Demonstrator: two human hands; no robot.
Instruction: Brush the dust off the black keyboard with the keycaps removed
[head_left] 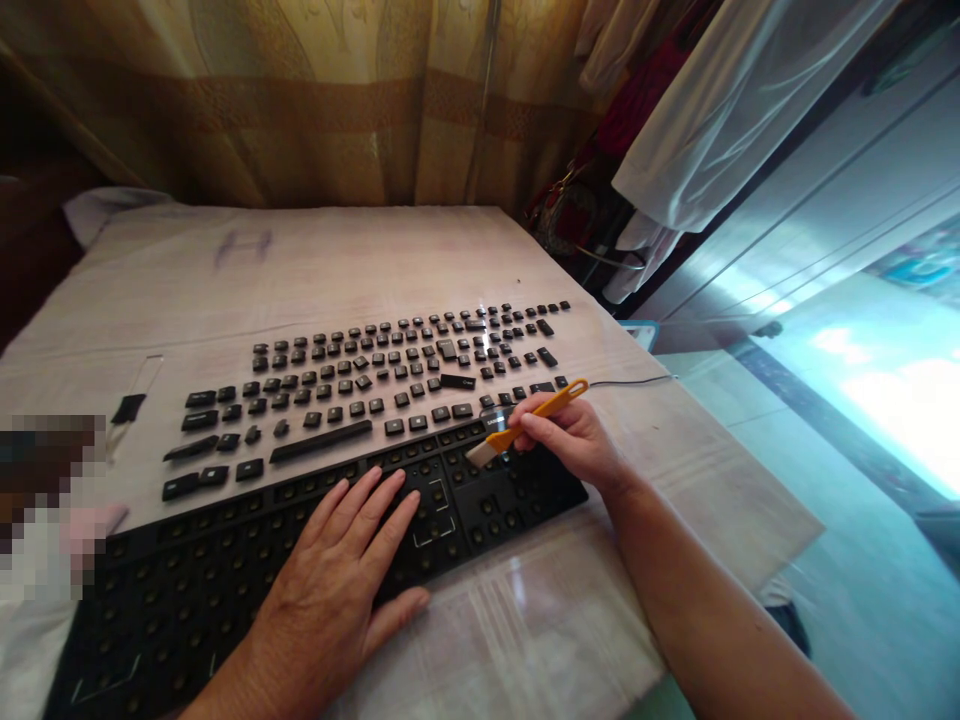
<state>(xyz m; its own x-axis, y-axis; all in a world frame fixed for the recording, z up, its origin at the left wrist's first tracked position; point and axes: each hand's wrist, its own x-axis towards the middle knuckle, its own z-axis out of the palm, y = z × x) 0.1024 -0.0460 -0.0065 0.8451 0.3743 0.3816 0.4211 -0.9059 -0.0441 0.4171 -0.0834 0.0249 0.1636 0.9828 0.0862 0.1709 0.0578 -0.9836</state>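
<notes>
A black keyboard (pixel 247 550) with its keycaps off lies along the near side of the table. My left hand (pixel 337 570) rests flat on it, fingers stretched out and holding nothing. My right hand (pixel 562 435) is closed round the orange handle of a small brush (pixel 555 400). The pale bristles touch or hover just over the upper right part of the keyboard; I cannot tell which. Behind the keyboard, loose black keycaps (pixel 360 363) are laid out in rows, among them the long space bar (pixel 321 441).
A cloth-covered table (pixel 360 260) carries everything. At its left is a keycap puller (pixel 129 407) with wire loops. A thin cable (pixel 634 381) runs off the right edge. Curtains (pixel 300 100) hang behind, and white clothes (pixel 712 130) hang at the right.
</notes>
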